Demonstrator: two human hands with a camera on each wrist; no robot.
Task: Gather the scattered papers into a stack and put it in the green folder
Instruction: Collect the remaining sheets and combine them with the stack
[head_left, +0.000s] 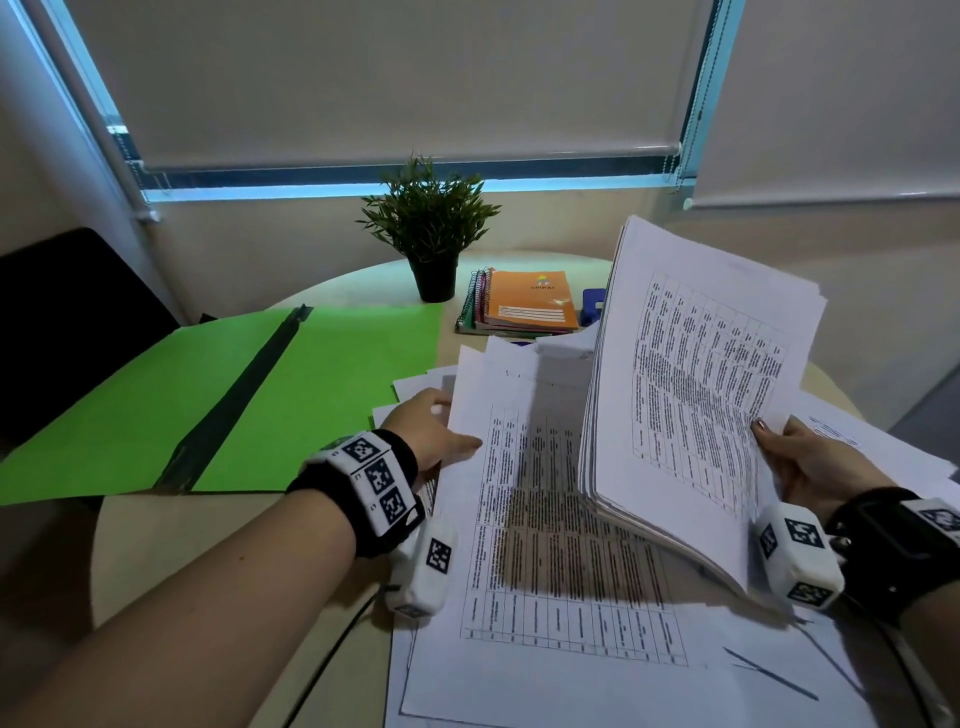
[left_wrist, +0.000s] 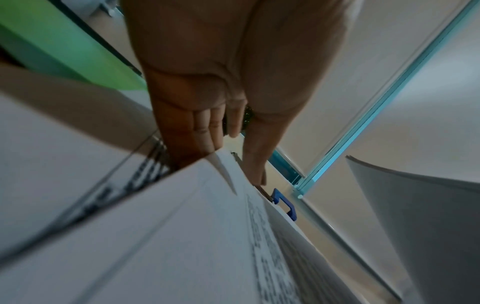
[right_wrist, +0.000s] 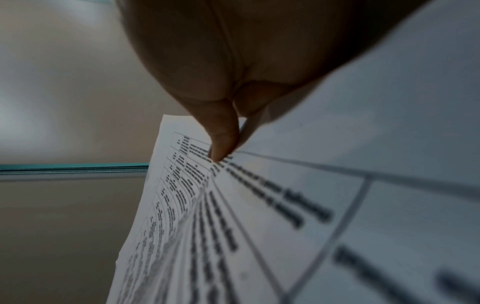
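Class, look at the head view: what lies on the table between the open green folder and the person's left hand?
In the head view, loose white sheets lie between the green folder and the left hand.

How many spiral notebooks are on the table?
At least 2: an orange notebook on top, right of the potted plant, and others beneath it; some may be hidden.

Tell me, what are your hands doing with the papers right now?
Right hand holds raised paper stack. Left hand lifts loose sheet, fingers straight. Green folder open, empty. Nothing blocking.
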